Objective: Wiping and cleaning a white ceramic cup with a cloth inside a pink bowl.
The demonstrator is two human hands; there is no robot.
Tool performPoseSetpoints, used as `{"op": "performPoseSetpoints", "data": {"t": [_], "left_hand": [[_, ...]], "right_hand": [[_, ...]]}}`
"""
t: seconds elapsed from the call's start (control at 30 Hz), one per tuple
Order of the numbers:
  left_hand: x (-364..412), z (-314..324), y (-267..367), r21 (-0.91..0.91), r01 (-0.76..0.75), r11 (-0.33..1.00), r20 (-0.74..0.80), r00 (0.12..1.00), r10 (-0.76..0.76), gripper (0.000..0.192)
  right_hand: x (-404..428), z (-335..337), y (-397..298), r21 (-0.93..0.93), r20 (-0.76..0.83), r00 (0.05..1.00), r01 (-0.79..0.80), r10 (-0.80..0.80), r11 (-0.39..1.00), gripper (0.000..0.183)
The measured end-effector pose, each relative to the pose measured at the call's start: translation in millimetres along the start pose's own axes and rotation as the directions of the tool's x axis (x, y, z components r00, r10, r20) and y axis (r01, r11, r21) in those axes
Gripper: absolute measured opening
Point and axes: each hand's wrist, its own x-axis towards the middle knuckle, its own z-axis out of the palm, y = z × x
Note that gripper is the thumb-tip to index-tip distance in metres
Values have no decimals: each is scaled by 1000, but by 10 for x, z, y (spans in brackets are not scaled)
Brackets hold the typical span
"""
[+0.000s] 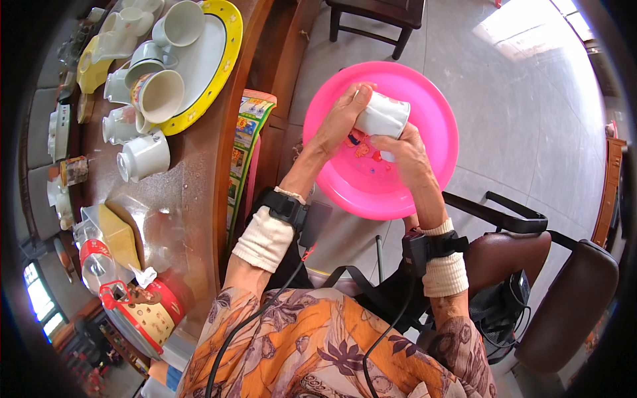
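Note:
A white ceramic cup (383,115) with a faint printed pattern is tilted on its side above a pink plastic basin (443,129). My left hand (346,114) grips the cup's left end, thumb on top, its other fingers partly hidden. From below and the right, my right hand (409,156) holds the same cup. A small white piece shows beneath the right fingers; I cannot tell whether it is the handle. Printed cartoon figures (359,144) show on the basin's floor.
On the wooden table (191,199) at left are a yellow-rimmed oval tray (233,30) with several cups, a white cup (144,155) on its side, a plastic bottle (97,261) and a red-and-cream tub (157,303). A dark stool (376,12) stands ahead; a brown padded chair (567,303) is at right.

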Motion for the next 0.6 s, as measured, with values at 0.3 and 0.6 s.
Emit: {"op": "performPoseSetpoints", "data": {"t": [0.3, 0.6], "left_hand": [[48, 39, -14, -87, -13, 996, -92, 996, 5, 38], [6, 90, -9, -154, 98, 983, -54, 993, -107, 45]], "right_hand": [[-54, 34, 81, -675, 157, 957, 284, -244, 681, 49], [48, -6, 155, -399, 36, 975, 216, -220, 891, 38]]}}
